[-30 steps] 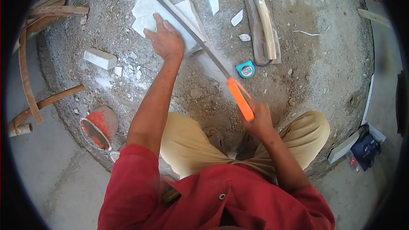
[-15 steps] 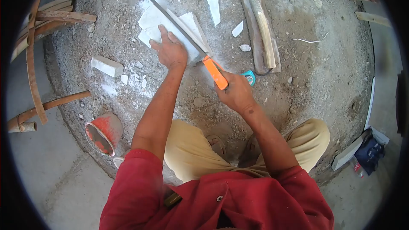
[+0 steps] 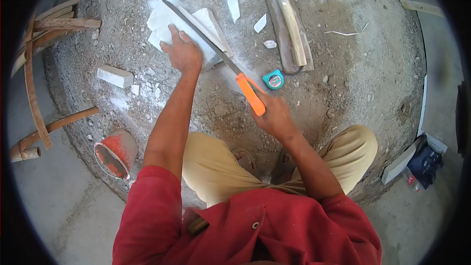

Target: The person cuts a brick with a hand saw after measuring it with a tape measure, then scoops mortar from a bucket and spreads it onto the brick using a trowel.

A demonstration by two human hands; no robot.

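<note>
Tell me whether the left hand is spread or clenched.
Spread: the left hand rests on the white slab with fingers extended and gaps between them.

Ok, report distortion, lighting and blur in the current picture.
Head view: strong fisheye, black corners, long wooden strip at left looks bowed; head view: soft light, no hard shadows; head view: orange handsaw handle and tape measure fairly sharp.

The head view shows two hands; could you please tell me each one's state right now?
Left hand: open, resting on the white block.
Right hand: closed, holding the saw handle.
</note>
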